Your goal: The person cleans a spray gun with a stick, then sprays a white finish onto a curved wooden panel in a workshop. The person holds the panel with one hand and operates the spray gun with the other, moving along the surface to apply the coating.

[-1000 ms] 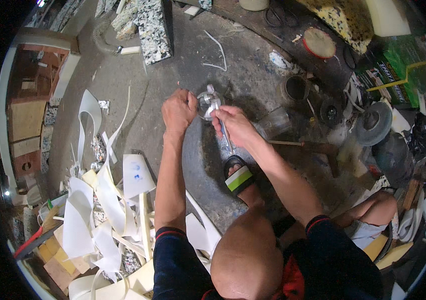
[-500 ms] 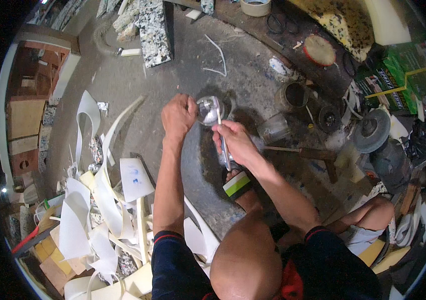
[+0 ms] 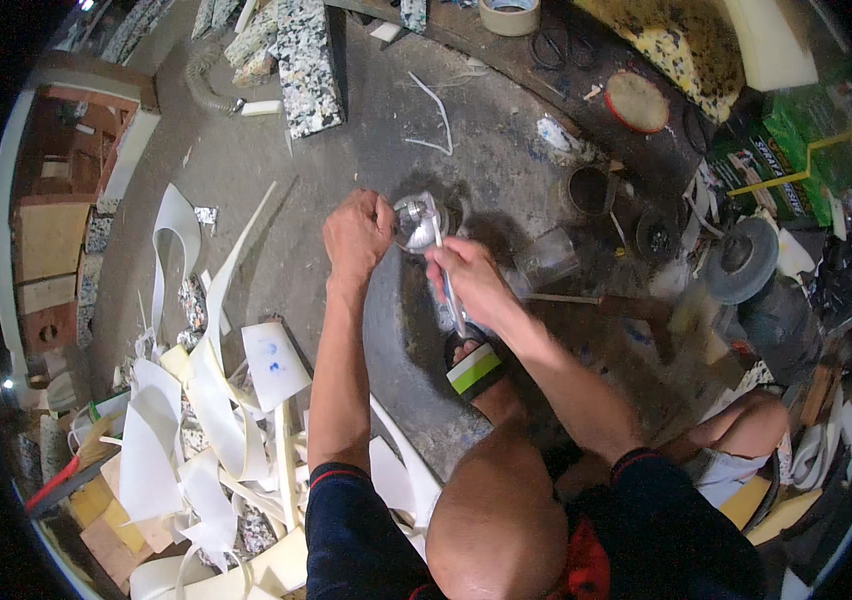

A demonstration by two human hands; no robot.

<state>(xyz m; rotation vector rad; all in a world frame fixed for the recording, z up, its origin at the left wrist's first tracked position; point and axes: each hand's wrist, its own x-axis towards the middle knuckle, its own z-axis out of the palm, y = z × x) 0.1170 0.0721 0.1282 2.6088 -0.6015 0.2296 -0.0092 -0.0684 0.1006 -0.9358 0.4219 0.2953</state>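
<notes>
My left hand [image 3: 358, 235] is closed in a fist at the left edge of a shiny round metal vessel [image 3: 412, 222], which looks like a small bowl or cup. What its fingers grip there is hidden. My right hand [image 3: 468, 275] is wrapped round a slim, pale stick-like tool [image 3: 450, 297]. The tool's far end lies over the vessel, and its near end points down toward my sandalled foot [image 3: 473, 372]. Whether it touches the vessel's inside cannot be made out.
White and cream foam offcuts [image 3: 236, 420] pile up at the left. A speckled foam block [image 3: 308, 75] lies ahead. To the right are a clear plastic cup [image 3: 549, 258], a dark can [image 3: 589, 188], a hammer [image 3: 636, 312] and a grey round-topped machine [image 3: 743, 262]. Tape and scissors lie along a far ledge.
The stick-like tool has tilted a little, its near end shifting slightly right and up with my right hand. My left hand stays at the vessel. A long foam strip at the left has swayed.
</notes>
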